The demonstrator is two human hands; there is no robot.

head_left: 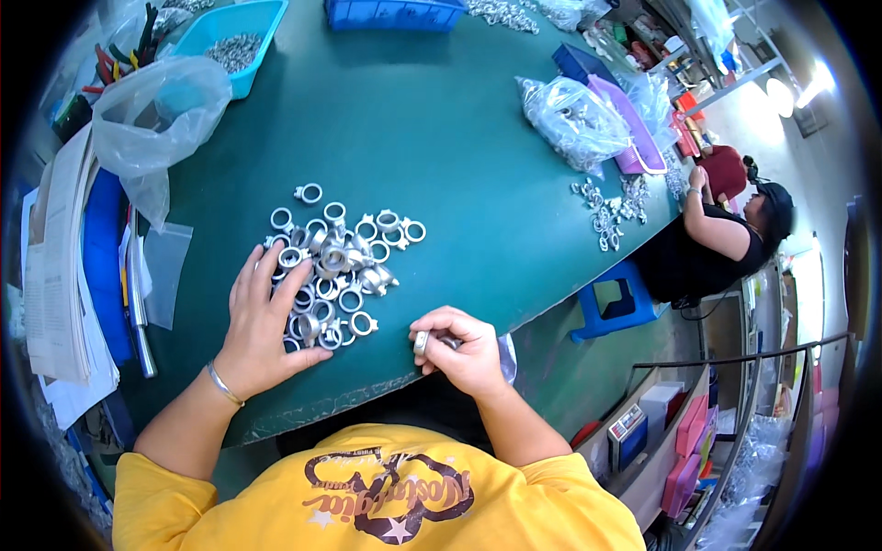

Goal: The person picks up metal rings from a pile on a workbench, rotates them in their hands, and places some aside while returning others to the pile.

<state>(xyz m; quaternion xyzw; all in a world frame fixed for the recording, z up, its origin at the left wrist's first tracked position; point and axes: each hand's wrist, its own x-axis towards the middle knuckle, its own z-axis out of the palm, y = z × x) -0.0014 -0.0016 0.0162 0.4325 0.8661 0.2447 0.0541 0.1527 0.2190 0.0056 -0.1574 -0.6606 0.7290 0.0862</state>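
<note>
A heap of small silver metal ring fittings (333, 262), each a round collar with a short lug, lies on the green tabletop (386, 138) in front of me. My left hand (262, 317) rests against the heap's left side, fingers spread and fingertips touching the nearest rings. At the table's front edge, right of the heap, my right hand (467, 354) is closed around a metal ring fitting (421, 343). Part of that piece pokes out by the thumb and forefinger; the rest is hidden by the fingers.
A turquoise tray (266, 37) of small metal parts and a clear plastic bag (156, 110) stand far left, beside stacked papers (64, 266). Toward the right are a purple basket (634, 129), a bagged load of parts (574, 119) and a seated co-worker (707, 230).
</note>
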